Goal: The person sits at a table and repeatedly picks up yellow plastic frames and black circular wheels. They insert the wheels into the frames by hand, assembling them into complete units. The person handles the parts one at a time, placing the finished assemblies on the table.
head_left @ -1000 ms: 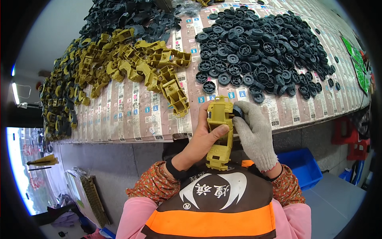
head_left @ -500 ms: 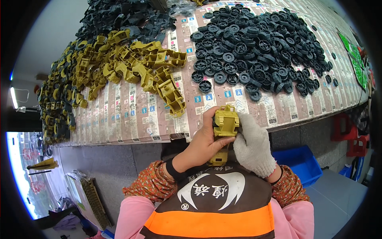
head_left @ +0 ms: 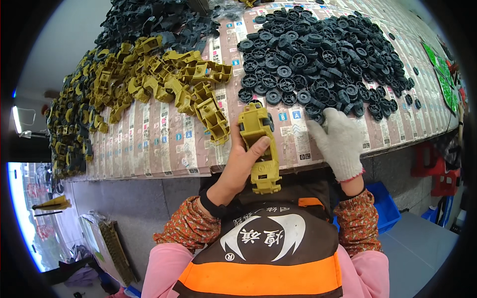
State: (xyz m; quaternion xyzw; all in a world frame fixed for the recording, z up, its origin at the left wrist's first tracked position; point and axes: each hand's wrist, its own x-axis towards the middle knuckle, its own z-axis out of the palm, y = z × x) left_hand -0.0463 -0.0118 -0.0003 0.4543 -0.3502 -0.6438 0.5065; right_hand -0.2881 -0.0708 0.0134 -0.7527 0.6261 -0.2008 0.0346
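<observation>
Head view, left hand (head_left: 238, 166) holding yellow vehicle (head_left: 267, 169), white lettering (head_left: 273, 238) on apron (head_left: 263, 273)

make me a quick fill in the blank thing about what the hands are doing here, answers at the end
The bare left hand holds a long plastic vehicle body coloured ____. The pale grey knitted glove is worn on the ____ hand. That glove is at the near edge of a heap of round, spoked black plastic ____. The open rectangular plastic bin is coloured ____.

Missing words: yellow; right; wheels; blue
</observation>
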